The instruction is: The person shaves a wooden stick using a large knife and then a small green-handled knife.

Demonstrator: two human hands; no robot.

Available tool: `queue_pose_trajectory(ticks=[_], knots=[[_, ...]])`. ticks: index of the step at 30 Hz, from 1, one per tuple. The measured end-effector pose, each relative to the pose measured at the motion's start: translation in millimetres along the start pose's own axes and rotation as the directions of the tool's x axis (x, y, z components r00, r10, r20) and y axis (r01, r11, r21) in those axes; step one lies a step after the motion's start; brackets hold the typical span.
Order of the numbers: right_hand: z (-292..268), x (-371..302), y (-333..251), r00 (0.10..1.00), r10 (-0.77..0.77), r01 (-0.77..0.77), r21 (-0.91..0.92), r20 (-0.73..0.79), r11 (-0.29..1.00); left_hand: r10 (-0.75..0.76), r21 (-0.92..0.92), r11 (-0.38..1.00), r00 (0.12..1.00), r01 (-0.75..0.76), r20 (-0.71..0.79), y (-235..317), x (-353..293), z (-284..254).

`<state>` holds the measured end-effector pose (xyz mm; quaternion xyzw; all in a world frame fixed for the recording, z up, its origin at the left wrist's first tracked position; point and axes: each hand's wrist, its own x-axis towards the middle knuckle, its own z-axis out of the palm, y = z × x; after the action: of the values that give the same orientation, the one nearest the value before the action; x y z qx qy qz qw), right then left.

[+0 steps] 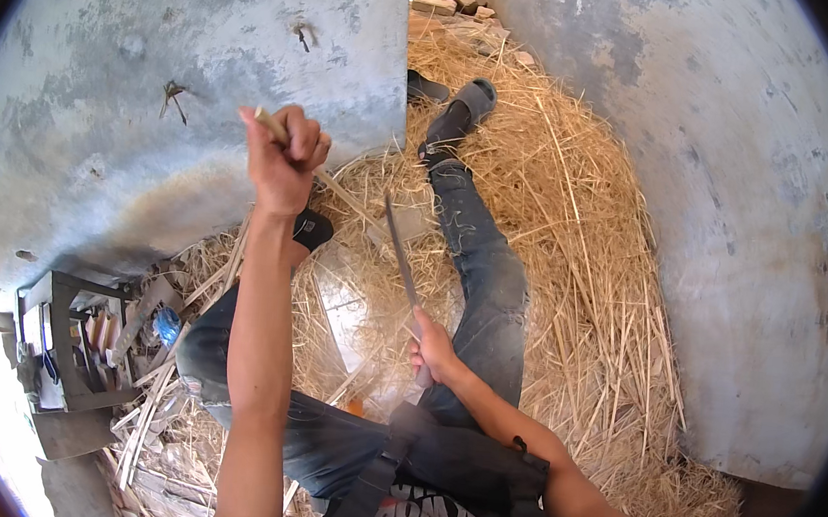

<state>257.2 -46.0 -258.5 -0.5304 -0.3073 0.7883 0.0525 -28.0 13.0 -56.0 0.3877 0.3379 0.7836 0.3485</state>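
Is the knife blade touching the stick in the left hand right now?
No. The right hand holds the knife low over the lap, its blade apart from the stick gripped in the raised left hand.

The person sits on straw (pixel 580 273) between two walls, legs stretched forward; the left hand (pixel 283 154), raised, grips a stick (pixel 341 193) that slants down to the right; the right hand (pixel 434 349), lower and nearer the body, holds a blade (pixel 400 257) pointing forward; a rack (pixel 57 345) stands far left.
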Motion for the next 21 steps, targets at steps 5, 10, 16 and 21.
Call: queue_pose_trajectory(ticks=[5, 10, 16, 21], knots=[[30, -49, -110, 0.974, -0.134, 0.125, 0.058, 0.185, 0.990, 0.109, 0.109, 0.989, 0.991, -0.101, -0.074, -13, 11, 10], [41, -105, -165, 0.677, -0.715, 0.632, 0.362, 0.172, 0.685, 0.162, 0.076, 0.984, 0.987, -0.163, 0.022, -22, 16, 31], [24, -68, -80, 0.776, -0.620, 0.625, -0.008, 0.113, 0.781, 0.198, 0.129, 0.972, 0.980, -0.198, 0.007, -30, 25, 43], [16, -96, -136, 0.965, -0.252, 0.241, 0.129, 0.070, 0.962, 0.150, 0.087, 0.984, 0.988, -0.153, 0.042, -30, 26, 49]])
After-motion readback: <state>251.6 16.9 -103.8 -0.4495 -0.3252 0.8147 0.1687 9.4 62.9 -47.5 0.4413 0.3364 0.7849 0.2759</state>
